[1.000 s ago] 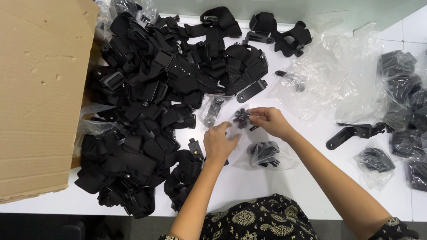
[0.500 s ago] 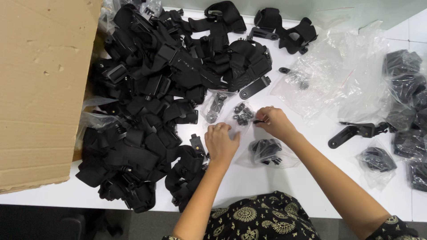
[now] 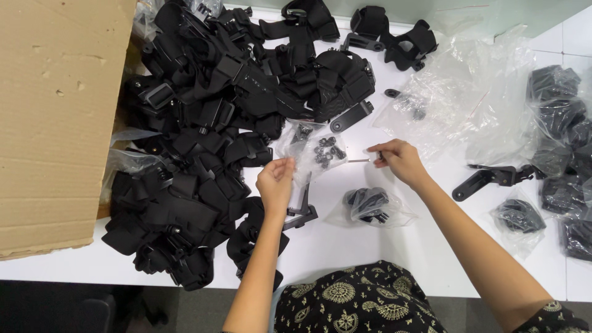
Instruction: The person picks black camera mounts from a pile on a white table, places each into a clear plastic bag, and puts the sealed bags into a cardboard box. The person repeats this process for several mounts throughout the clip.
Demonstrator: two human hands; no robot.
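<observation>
We pinched a small clear bag of black parts (image 3: 320,151) with our left hand (image 3: 275,183), while our right hand (image 3: 398,161), just right of it, gripped a thin metal pin (image 3: 359,161) above the white table (image 3: 345,240).

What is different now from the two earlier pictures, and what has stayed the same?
The right hand has drawn away to the right and now pinches a thin metal pin, pulled clear of the small clear bag of black parts. The left hand has kept its pinch on that bag, which has opened out flatter. The heap of black straps, the cardboard box and the bagged part near the person lie as before.
</observation>
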